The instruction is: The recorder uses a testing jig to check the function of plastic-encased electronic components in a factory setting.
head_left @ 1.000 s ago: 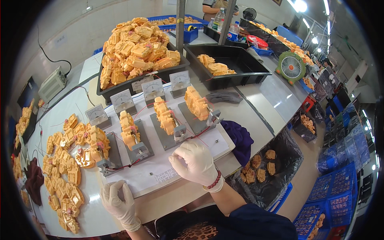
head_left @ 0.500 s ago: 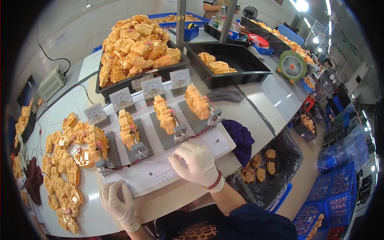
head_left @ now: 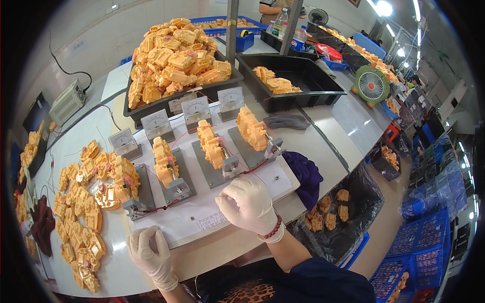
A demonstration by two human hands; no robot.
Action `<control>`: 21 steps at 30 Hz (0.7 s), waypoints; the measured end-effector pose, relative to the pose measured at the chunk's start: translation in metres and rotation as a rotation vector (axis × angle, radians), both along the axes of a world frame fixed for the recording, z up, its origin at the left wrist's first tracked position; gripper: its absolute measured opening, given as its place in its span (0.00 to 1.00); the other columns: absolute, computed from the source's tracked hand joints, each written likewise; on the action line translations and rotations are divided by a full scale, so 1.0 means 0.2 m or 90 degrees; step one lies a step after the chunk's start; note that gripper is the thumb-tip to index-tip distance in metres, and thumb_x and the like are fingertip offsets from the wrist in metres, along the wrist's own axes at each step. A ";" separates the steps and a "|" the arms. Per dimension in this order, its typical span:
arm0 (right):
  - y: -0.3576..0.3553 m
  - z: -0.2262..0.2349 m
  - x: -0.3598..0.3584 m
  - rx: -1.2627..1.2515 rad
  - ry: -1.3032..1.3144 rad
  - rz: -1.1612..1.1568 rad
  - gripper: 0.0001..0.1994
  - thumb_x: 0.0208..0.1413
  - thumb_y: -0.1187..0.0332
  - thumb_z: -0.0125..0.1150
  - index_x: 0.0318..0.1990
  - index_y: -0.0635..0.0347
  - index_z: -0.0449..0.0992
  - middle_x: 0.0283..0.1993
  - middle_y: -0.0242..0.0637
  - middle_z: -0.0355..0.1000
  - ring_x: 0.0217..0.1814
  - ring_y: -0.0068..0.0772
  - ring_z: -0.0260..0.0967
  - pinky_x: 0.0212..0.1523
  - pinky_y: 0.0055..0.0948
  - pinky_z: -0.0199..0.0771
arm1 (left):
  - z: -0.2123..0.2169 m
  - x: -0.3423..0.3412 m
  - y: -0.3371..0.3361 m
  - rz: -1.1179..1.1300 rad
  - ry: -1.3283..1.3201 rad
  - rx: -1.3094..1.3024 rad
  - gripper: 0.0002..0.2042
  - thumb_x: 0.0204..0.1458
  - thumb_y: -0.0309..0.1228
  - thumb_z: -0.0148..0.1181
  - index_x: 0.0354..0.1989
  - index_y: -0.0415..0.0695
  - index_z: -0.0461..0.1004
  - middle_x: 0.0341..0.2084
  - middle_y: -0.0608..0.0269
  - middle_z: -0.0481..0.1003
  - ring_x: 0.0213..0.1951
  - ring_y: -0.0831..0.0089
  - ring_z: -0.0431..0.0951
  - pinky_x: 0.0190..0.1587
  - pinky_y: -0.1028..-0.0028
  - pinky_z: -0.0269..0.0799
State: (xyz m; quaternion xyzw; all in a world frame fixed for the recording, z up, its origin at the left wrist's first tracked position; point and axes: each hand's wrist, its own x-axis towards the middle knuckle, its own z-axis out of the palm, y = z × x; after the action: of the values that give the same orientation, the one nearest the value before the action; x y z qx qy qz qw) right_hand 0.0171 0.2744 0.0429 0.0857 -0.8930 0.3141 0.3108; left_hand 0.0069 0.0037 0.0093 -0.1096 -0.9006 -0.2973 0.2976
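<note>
My left hand, in a white glove, rests at the near left edge of the white board. Its fingers are loosely bent, with the thumb apart and nothing seen in them. Over the board's near right part hovers or rests my gloved right hand, loosely curled with the thumb apart; its palm is hidden, and no held thing shows. Beyond the hands several grey metal fixtures stand in a row, each with an upright yellow plastic housing in it. Red wires run between them. Behind stand several analog meters.
Loose yellow housings lie at the left. A black tray heaped with more stands at the back, beside another black tray holding a few. A purple cloth and a lined bin are at the right, with a green fan beyond.
The whole view has shifted very slightly. Both hands keep nearly the same pose and place, and the housings stay in their fixtures.
</note>
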 end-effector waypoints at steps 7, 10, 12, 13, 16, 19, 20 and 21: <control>0.00 0.01 0.00 -0.001 0.005 0.004 0.05 0.50 0.70 0.70 0.27 0.55 0.78 0.26 0.32 0.72 0.27 0.40 0.70 0.30 0.36 0.69 | 0.01 0.00 0.00 0.000 -0.009 -0.001 0.06 0.45 0.22 0.67 0.32 0.45 0.78 0.29 0.62 0.75 0.35 0.60 0.74 0.43 0.62 0.68; 0.00 0.00 0.00 -0.002 0.005 0.004 0.06 0.50 0.70 0.70 0.27 0.55 0.78 0.26 0.32 0.72 0.28 0.40 0.70 0.30 0.36 0.69 | 0.01 0.00 0.00 -0.003 0.000 -0.003 0.07 0.45 0.22 0.67 0.32 0.45 0.78 0.30 0.62 0.75 0.35 0.60 0.74 0.43 0.62 0.68; 0.00 0.00 0.00 -0.003 0.009 0.003 0.06 0.50 0.70 0.70 0.27 0.55 0.78 0.26 0.32 0.72 0.27 0.40 0.70 0.30 0.36 0.69 | 0.00 0.00 0.00 -0.003 0.002 -0.001 0.07 0.45 0.22 0.67 0.32 0.45 0.78 0.30 0.62 0.75 0.35 0.60 0.74 0.42 0.62 0.68; 0.00 0.00 0.00 -0.003 0.012 0.003 0.06 0.50 0.70 0.70 0.27 0.55 0.77 0.26 0.32 0.72 0.27 0.39 0.70 0.30 0.36 0.69 | 0.00 0.00 0.00 -0.002 0.004 0.001 0.07 0.45 0.22 0.67 0.32 0.45 0.78 0.30 0.62 0.75 0.35 0.60 0.74 0.42 0.62 0.68; 0.00 0.00 0.00 -0.005 0.015 0.002 0.06 0.50 0.70 0.70 0.27 0.55 0.77 0.26 0.32 0.72 0.28 0.39 0.70 0.30 0.36 0.69 | 0.01 0.00 0.00 0.000 0.000 -0.004 0.07 0.45 0.22 0.67 0.33 0.45 0.78 0.30 0.62 0.75 0.35 0.60 0.74 0.42 0.62 0.68; 0.00 0.01 0.00 -0.006 0.006 0.004 0.06 0.50 0.70 0.70 0.27 0.56 0.77 0.26 0.32 0.72 0.28 0.39 0.71 0.30 0.36 0.69 | 0.01 0.00 0.00 -0.002 0.002 -0.001 0.07 0.45 0.22 0.67 0.33 0.45 0.79 0.30 0.62 0.75 0.34 0.60 0.74 0.42 0.62 0.68; 0.00 0.01 0.00 -0.006 0.006 0.003 0.06 0.50 0.70 0.70 0.27 0.56 0.77 0.26 0.32 0.72 0.28 0.39 0.71 0.30 0.36 0.69 | 0.00 0.00 0.00 -0.002 0.002 0.000 0.07 0.45 0.22 0.67 0.33 0.45 0.79 0.30 0.62 0.75 0.34 0.60 0.74 0.42 0.62 0.68; 0.00 0.01 0.00 -0.007 0.008 0.003 0.06 0.50 0.70 0.70 0.27 0.56 0.77 0.26 0.32 0.72 0.28 0.40 0.71 0.30 0.36 0.69 | 0.00 0.00 -0.01 -0.005 0.003 -0.004 0.07 0.45 0.22 0.67 0.33 0.45 0.79 0.29 0.62 0.75 0.34 0.61 0.74 0.42 0.62 0.68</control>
State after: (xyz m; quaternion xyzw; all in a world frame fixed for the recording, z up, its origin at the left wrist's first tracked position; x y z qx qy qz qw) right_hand 0.0172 0.2747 0.0440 0.0880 -0.8890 0.3189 0.3166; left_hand 0.0067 0.0026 0.0095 -0.1147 -0.9003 -0.2955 0.2982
